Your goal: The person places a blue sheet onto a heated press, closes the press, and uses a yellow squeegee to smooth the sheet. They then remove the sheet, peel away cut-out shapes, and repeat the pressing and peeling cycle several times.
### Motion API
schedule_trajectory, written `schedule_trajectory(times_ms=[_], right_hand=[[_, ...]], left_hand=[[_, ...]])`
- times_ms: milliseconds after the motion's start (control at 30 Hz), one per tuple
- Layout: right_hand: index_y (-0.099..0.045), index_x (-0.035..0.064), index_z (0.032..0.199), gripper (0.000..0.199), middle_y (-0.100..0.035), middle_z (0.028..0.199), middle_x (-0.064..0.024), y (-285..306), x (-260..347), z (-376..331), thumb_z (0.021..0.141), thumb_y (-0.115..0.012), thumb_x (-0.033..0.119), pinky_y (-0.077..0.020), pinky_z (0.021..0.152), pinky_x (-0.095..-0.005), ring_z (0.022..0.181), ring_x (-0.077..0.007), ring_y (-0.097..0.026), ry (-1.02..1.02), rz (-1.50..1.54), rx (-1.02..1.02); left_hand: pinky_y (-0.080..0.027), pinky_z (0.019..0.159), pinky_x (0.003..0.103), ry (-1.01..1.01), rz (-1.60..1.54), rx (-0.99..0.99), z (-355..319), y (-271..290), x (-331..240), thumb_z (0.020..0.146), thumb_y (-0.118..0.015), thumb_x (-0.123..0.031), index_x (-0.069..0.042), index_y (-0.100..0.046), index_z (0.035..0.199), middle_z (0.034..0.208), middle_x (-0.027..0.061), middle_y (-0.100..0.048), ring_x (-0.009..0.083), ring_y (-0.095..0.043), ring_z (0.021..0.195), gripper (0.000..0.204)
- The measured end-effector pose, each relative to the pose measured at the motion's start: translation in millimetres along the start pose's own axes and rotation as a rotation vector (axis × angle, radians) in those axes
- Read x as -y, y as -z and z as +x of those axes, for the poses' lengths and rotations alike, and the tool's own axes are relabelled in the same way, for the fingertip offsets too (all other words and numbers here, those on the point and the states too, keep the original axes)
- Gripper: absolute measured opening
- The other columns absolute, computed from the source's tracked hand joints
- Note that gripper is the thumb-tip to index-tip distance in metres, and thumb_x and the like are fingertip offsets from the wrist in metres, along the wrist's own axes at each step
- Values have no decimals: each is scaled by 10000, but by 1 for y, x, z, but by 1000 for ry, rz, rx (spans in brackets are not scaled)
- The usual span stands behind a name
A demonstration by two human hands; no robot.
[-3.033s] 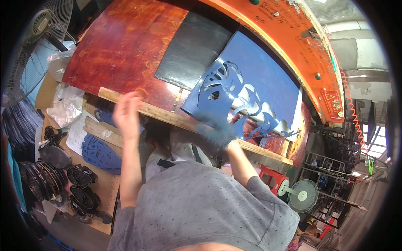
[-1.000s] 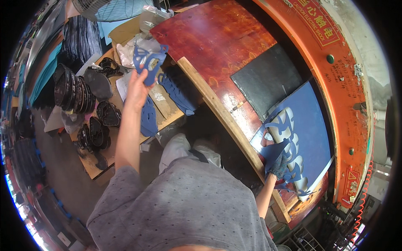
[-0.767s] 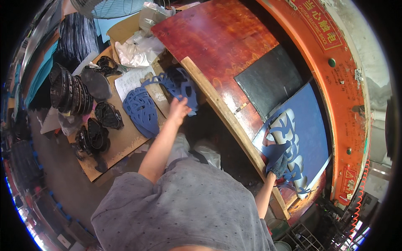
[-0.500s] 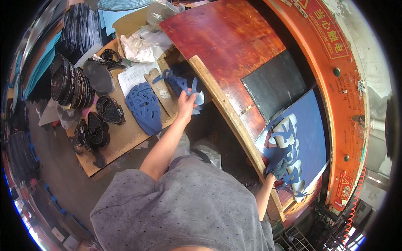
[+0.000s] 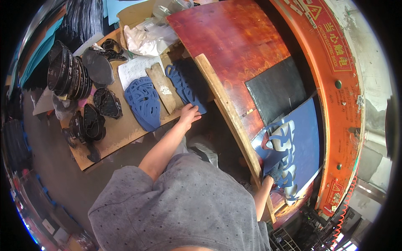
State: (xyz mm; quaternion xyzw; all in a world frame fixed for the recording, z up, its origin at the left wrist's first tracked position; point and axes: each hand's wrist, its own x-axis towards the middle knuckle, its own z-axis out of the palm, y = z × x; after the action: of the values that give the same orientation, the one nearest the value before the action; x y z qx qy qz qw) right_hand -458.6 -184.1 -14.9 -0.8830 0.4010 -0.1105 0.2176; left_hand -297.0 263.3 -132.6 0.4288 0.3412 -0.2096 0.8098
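Note:
My bare left hand (image 5: 190,114) is at the near end of a blue cut-out shoe upper (image 5: 181,85), its fingers closed on the edge. The piece lies on the brown board (image 5: 121,136), beside a wooden strip (image 5: 161,88). Left of the strip lies another blue openwork upper (image 5: 143,102). On the red work surface, my right hand (image 5: 276,172), in a dark glove, is closed on a loose flap of blue sheet (image 5: 271,159). Its fingertips are partly hidden. Around it, the large blue sheet (image 5: 307,129) has cut openings with pale metallic shapes showing through.
A wooden rail (image 5: 228,108) edges the red surface (image 5: 226,35), with a black pad (image 5: 276,90) upon it. An orange machine beam (image 5: 331,100) borders the right. Black shaped pieces (image 5: 69,73), a written paper (image 5: 134,72) and plastic bags (image 5: 146,37) crowd the board.
My left hand has moved slightly down, and the bunched blue piece it held up now lies flat on the board. My right hand stays at the blue sheet. The view has shifted slightly.

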Motion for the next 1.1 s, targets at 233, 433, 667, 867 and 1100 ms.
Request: schedule_trajectory(times_ms=[233, 433, 667, 867, 1100], right_hand=[[-662, -11, 911, 318, -667, 867, -136, 48, 132, -40, 884, -560, 289, -494, 671, -312, 733, -191, -611, 474, -101, -406], [-603, 92, 1167, 502, -594, 1170, -177, -69, 244, -114, 715, -747, 255, -475, 806, -427, 989, -334, -605, 1150, -120, -21], [-546, 134, 1228, 559, -571, 1218, -191, -113, 236, -109, 719, -738, 264, -468, 802, -469, 1020, -368, -593, 1141, -237, -73], [-594, 58, 1158, 515, -593, 1175, -211, -97, 271, -105, 677, -738, 175, -470, 877, -490, 1049, -392, -586, 1096, -95, 83], [-675, 74, 917, 148, -658, 879, -132, -154, 348, -126, 770, -670, 91, -499, 725, -403, 817, -333, -639, 1204, 230, 700]], left_hand=[[-496, 526, 266, -216, 765, -128, -3, 28, -64, 898, -653, -282, -58, -649, 1097, 903, 59, -682, 123, -647, 645, 300], [-496, 697, 415, -1003, 1077, -348, 53, 6, -143, 831, -629, -230, -137, -675, 863, 872, 83, -620, 300, -628, 841, 109], [-469, 862, 419, -852, 1620, -463, 126, -24, -142, 835, -545, -152, -134, -680, 1031, 1125, 83, -607, 283, -543, 1078, 239], [-439, 839, 422, -885, 1575, -340, 118, 15, -138, 775, -670, -145, -162, -703, 903, 1052, 31, -609, 245, -528, 1079, 133], [-506, 723, 388, -968, 1203, -163, 95, 40, -153, 800, -692, -194, -123, -713, 959, 881, 89, -669, 298, -654, 835, 175]])
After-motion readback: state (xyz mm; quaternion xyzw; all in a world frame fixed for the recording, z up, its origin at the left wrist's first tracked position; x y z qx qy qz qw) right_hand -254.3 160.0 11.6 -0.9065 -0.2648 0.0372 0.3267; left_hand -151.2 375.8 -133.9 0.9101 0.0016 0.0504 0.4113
